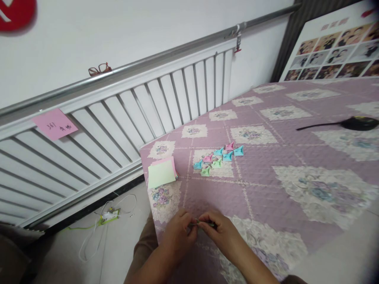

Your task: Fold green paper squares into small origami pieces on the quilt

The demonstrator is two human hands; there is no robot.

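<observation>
Observer A: State the reference point.

Observer B: Reference is the paper stack [161, 175], light green sheet uppermost, pink edge showing beneath. It rests on the flowered tablecloth [260, 193]. All positions are read from this stack, as the person faces the table.

Observer A: Left hand, position and condition?

Observer B: The left hand [180, 229] is to the right of the stack and nearer the person's body. Thumb and index finger are pinched together on a small piece [194, 224].

Observer A: Right hand?

Observer B: The right hand [218, 229] is farther right of the stack, just beside the left hand. Its thumb and forefinger are likewise pressed together, at the same small piece.

Observer A: Identify the piece.

Observer B: It sits between the two sets of fingertips, right of the stack and on the person's side. The fingers cover most of it; I cannot tell its exact form or material.

Observer A: List the surrounding items.

Observer B: Eight folded papers [227, 156], four blue, two pink, two green: a loose cluster right of the stack, apart from both hands. Black object [359, 123] with a slender tail: far right of the stack. White radiator [154, 100]: beyond the stack and to its left.
</observation>
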